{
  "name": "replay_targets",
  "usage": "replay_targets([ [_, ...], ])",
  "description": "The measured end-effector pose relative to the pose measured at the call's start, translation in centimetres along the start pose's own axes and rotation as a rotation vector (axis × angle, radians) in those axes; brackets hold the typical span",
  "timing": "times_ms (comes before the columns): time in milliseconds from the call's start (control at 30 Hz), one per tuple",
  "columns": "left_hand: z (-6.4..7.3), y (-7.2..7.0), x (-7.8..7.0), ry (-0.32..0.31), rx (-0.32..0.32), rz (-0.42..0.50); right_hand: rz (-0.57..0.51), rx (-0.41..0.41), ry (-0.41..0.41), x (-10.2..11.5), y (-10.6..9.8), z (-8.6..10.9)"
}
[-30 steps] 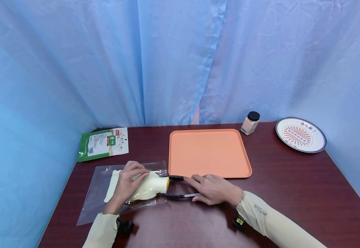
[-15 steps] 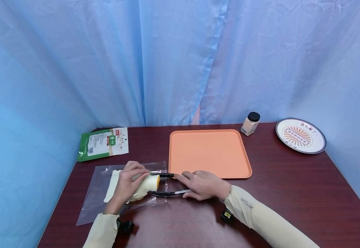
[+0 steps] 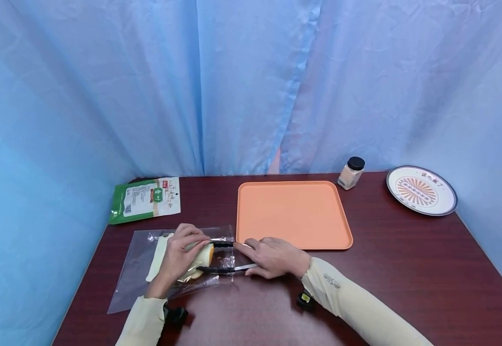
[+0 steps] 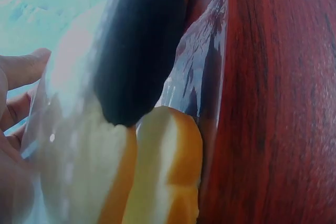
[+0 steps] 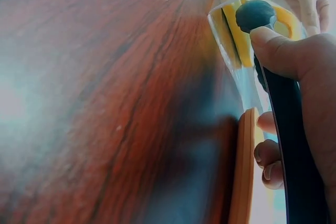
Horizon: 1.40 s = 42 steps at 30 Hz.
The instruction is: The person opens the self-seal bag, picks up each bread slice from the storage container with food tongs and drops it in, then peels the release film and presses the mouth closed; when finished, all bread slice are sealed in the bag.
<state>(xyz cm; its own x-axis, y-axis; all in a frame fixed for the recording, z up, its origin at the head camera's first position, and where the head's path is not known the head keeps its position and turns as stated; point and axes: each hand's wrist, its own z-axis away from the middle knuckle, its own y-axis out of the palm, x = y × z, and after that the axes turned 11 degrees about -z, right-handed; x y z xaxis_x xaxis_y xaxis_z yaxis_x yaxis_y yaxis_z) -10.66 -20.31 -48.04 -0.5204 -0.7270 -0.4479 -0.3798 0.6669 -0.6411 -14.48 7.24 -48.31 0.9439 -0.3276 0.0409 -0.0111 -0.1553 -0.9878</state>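
lh (image 3: 179, 254) holds bag (image 3: 136, 264), rh (image 3: 274, 258) tongs (image 3: 221, 270)

The left sleeve (image 3: 141, 321) and right sleeve (image 3: 356, 302) are both showing pale cream fabric, leaving the left hand (image 3: 179, 254) and right hand (image 3: 275, 258) bare. Small dark lettering (image 3: 332, 280) is marking the right sleeve. Each wrist is carrying a black device (image 3: 176, 315), the right device (image 3: 305, 304) bearing a yellow patch (image 3: 305, 297).
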Motion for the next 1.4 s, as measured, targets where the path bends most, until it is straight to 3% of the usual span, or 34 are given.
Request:
replay_targets([
  [833, -0.2, -0.1, -0.6, -0.021, 0.028, -0.029, 0.040, -0.032, -0.046, 0.3, 0.2, -2.7],
  [967, -0.3, -0.1, -0.7, -0.040, 0.038, -0.030, 0.039, -0.018, -0.044, 0.3, 0.1, -2.8],
  [1400, -0.2, 0.0, -0.7, -0.014, 0.032, -0.011, -0.003, 0.050, -0.011, 0.5, -0.1, -3.2],
])
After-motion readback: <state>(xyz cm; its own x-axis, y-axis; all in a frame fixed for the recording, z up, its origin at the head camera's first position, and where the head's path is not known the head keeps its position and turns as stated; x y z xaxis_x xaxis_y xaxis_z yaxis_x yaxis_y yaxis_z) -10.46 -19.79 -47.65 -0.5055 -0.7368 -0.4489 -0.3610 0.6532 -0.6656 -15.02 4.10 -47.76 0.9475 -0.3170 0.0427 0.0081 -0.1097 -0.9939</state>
